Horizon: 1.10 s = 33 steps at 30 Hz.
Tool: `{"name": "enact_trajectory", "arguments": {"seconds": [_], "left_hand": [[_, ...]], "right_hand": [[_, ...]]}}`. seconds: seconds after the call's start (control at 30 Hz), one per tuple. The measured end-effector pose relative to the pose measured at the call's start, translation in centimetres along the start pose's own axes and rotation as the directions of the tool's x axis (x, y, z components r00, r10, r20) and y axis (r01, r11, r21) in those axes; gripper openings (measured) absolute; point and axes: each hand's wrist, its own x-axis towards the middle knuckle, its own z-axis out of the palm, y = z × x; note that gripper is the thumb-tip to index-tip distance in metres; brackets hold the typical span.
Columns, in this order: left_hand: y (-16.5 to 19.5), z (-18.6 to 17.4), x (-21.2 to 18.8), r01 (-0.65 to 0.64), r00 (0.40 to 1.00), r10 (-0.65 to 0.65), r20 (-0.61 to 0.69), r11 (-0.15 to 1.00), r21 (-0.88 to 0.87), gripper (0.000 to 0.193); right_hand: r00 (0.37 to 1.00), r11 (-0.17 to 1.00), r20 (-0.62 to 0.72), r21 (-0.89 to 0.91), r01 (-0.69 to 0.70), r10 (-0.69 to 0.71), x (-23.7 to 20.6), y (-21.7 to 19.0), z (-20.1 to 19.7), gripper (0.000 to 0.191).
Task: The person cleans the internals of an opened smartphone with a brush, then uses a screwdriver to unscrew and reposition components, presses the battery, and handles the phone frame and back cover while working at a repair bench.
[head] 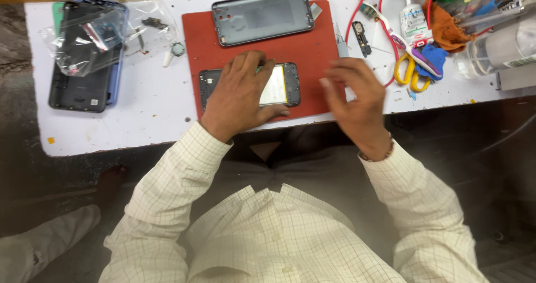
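Lying at the bench's (139,121) left edge: a stack of dark phone backs (84,65) under clear plastic bags (95,40). Pinning the opened phone (282,84) flat on the red mat (318,48), near the bench's front edge, with the left hand (241,96) spread wide; hovering just right of it, right hand (354,101), blurred, grip loosely curled, holding nothing visible. Probably mid-disassembly, calling next for a fine tool from the clutter by the yellow scissors (407,73).
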Motion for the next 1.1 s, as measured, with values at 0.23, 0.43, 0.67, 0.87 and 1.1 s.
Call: {"name": "enact_trajectory", "arguments": {"seconds": [0.23,0.43,0.67,0.87,1.1], "left_hand": [[0.1,-0.2,0.0,-0.026,1.0,0.026,0.002,0.999,0.033,0.091],[0.2,-0.3,0.0,-0.03,1.0,0.03,0.01,0.998,0.052,0.091],[0.3,-0.3,0.1,-0.019,0.999,0.016,0.037,0.998,0.068,0.092],[0.3,0.0,-0.1,-0.067,0.998,0.066,0.009,0.991,0.114,0.092],[0.3,0.2,-0.2,-0.065,0.998,0.066,0.001,0.991,0.12,0.093]], "right_hand": [[0.958,0.974,-0.179,0.066,-0.215,0.223,-1.2,4.5,-5.7,0.01],[0.981,0.999,0.192,-0.006,0.035,-0.033,4.9,5.2,-3.9,0.022],[0.841,0.991,0.531,-0.016,0.129,-0.101,15.3,5.0,0.0,0.039],[0.71,0.989,0.698,-0.145,0.018,0.089,18.1,4.7,0.2,0.036],[0.678,0.968,0.723,-0.243,0.07,0.132,18.1,4.3,0.5,0.028]]}}
